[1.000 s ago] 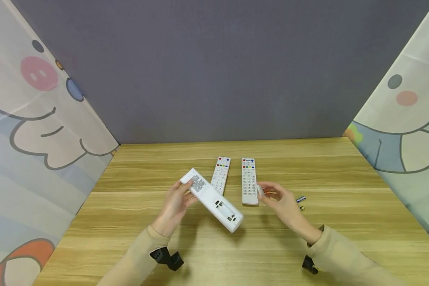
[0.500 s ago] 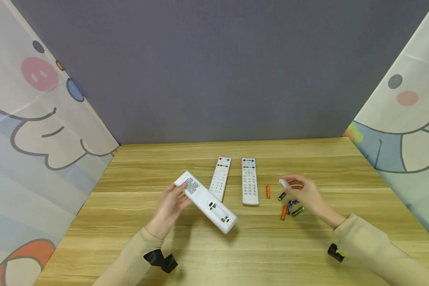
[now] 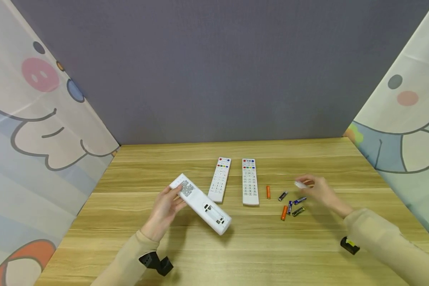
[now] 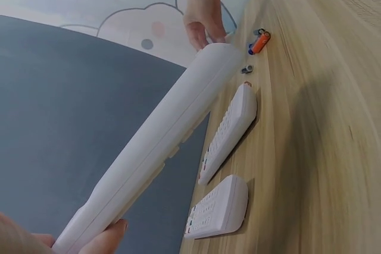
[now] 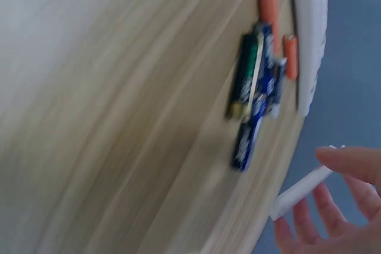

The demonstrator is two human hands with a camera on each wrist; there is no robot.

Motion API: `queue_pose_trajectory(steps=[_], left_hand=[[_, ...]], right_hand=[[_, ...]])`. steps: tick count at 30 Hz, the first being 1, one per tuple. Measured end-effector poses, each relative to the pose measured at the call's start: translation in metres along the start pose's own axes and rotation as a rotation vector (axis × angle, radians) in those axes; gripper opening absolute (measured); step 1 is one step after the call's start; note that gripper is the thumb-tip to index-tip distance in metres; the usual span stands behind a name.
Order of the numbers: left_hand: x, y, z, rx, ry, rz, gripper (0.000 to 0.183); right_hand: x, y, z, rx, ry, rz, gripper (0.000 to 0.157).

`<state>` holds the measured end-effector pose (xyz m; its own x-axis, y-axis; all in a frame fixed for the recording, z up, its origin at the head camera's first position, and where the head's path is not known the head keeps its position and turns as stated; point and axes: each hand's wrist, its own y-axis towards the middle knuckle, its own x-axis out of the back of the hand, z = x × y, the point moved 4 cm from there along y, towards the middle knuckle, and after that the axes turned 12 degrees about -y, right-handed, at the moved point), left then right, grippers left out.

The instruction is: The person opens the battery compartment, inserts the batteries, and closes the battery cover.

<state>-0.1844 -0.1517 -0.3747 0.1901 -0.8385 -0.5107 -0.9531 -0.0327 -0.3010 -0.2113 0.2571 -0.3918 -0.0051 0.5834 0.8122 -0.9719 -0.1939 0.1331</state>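
My left hand [image 3: 165,209] grips one end of a white remote control [image 3: 199,201], its back turned up and tilted above the table. The battery compartment [image 3: 213,212] in that back is uncovered and holds no batteries. Off to the right, my right hand [image 3: 320,190] pinches a small white battery cover [image 3: 300,184] between thumb and fingers, over the table. In the right wrist view the cover [image 5: 303,191] appears as a thin white piece. Just left of that hand lie several loose batteries [image 3: 289,207], some orange, others dark or blue.
Two more white remotes lie face up on the wooden table [image 3: 250,254]: a slanted one [image 3: 219,179] and a straight one [image 3: 250,182]. An orange battery [image 3: 268,192] lies beside the straight one. A grey panel [image 3: 214,71] stands behind the table.
My right hand has moved right with the battery cover, away from the straight remote, uncovering the batteries from view. My left hand and its remote have shifted slightly left.
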Motion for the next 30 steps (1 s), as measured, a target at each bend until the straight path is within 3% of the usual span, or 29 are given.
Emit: queue_pose_trajectory(steps=[10,18,30], left_hand=[[0.000,-0.001,0.002,0.003,0.003,-0.012,0.042],[-0.001,-0.001,0.003,0.019,0.009,-0.012,0.042],[-0.003,0.000,0.005,0.016,-0.002,-0.021,0.042]], right_hand=[[0.000,0.005,-0.021,0.027,-0.104,0.037,0.027],[-0.003,0.009,-0.039,-0.017,-0.134,0.118,0.029],[-0.006,0.010,-0.044,-0.041,-0.145,0.164,0.030]])
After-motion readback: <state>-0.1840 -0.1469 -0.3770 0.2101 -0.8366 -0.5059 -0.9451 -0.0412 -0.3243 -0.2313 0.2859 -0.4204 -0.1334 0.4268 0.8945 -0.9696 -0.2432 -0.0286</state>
